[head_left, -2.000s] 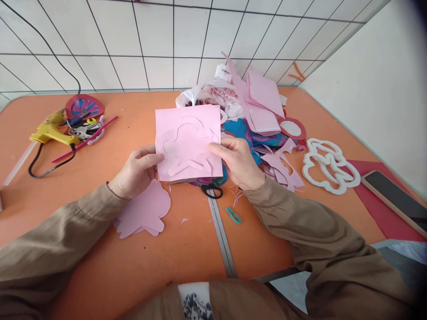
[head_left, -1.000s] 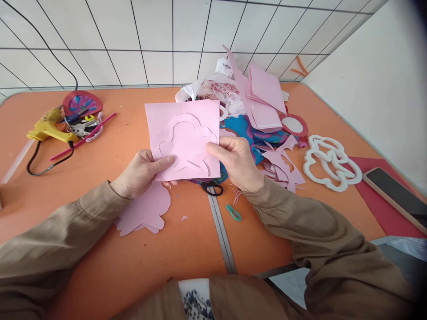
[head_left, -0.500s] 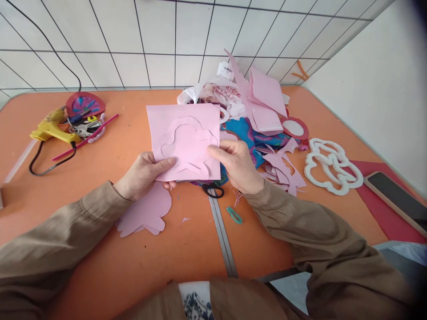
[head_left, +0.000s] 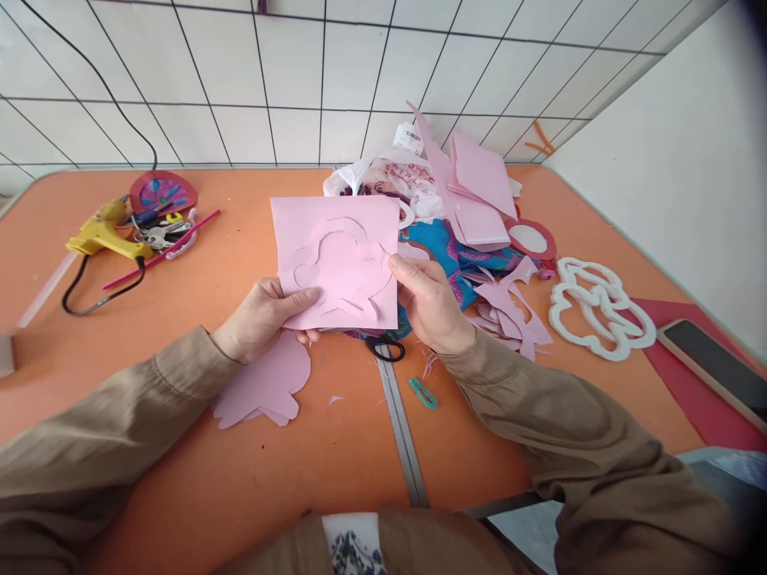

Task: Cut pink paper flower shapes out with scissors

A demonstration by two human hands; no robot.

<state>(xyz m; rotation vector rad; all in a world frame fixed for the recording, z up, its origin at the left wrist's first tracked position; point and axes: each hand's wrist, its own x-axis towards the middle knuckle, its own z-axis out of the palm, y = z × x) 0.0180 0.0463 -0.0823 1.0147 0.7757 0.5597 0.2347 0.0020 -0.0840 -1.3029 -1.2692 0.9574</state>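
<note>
Both hands hold up a square pink paper sheet (head_left: 293, 220) with a cut, cloud-like outline in its middle. My left hand (head_left: 264, 315) pinches the lower left, thumb on the front and fingers behind. At the right edge my right hand (head_left: 430, 299) grips the sheet between thumb and fingers. Below my left hand lie pink paper cut-outs (head_left: 264, 387), partly overlapping. Scissors lie beneath the sheet; only a black handle (head_left: 385, 348) shows clearly. A green clip (head_left: 423, 393) rests on the table near my right wrist.
On the orange table (head_left: 180, 471), a yellow glue gun (head_left: 105, 231) lies left with its cord. Pink scraps (head_left: 509, 307), folded pink paper (head_left: 479, 188) and a plastic bag (head_left: 401, 180) are heaped right of centre. White cloud-shaped frames (head_left: 599, 311) and a phone (head_left: 719, 359) lie right.
My right thumb has slid slightly up to the sheet's right edge, and the cut outline lies flatter. The whole view has shifted a little; the hands still hold the sheet.
</note>
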